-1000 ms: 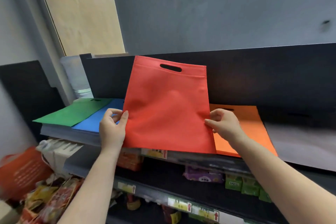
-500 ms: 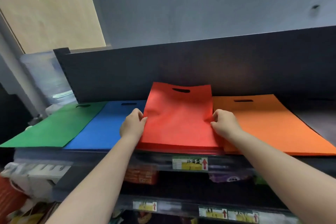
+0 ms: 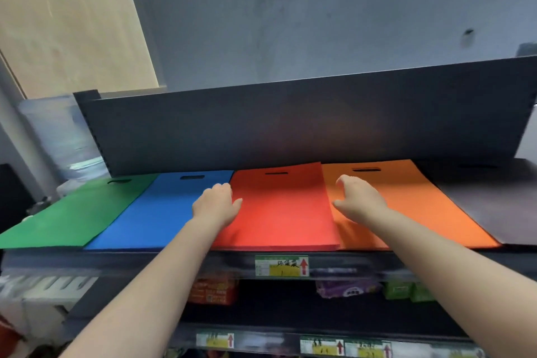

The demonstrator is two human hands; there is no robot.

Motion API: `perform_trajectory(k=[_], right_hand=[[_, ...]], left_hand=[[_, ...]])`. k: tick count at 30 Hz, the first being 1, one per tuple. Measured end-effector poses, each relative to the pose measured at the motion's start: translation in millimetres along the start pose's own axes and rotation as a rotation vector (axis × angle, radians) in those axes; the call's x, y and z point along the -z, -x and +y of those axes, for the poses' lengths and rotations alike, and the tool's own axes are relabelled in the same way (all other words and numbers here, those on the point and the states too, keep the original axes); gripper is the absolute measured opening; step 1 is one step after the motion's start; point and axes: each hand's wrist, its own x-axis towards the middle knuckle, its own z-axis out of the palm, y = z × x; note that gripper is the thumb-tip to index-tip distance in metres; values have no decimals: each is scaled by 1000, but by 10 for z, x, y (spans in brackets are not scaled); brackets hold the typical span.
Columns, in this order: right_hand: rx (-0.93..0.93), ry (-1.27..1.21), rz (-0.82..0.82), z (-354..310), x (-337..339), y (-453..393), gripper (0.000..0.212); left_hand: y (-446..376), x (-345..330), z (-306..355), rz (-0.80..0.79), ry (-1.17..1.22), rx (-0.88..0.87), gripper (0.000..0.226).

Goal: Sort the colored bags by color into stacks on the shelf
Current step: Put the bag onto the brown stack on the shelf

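On the shelf, the red bag just got laid flat on its stack; left hand and right hand have let go, fingers relaxed, so red's done.

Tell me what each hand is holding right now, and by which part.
Nothing is held. The left hand rests at the red bag's left edge; the right hand, fingers relaxed, is over the orange bag.

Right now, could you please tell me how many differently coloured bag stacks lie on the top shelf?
5, left to right: flat green fabric bags, blue, red, orange, dark grey. More may lie beyond the frame.
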Motion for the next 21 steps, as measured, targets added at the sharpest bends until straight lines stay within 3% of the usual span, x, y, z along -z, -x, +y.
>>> perform_trajectory(k=[5,9,21], right_hand=[[127,45,134,414,564,96,49],[153,284,163,924,1058,227,48],[-259,699,144,2923,2564,1203,53]], left_hand=[[-3,291,926,59,-143,-227,45],[48,439,1828,123,-159,-391,47],[656,619,4508,231,-69,-787,48]])
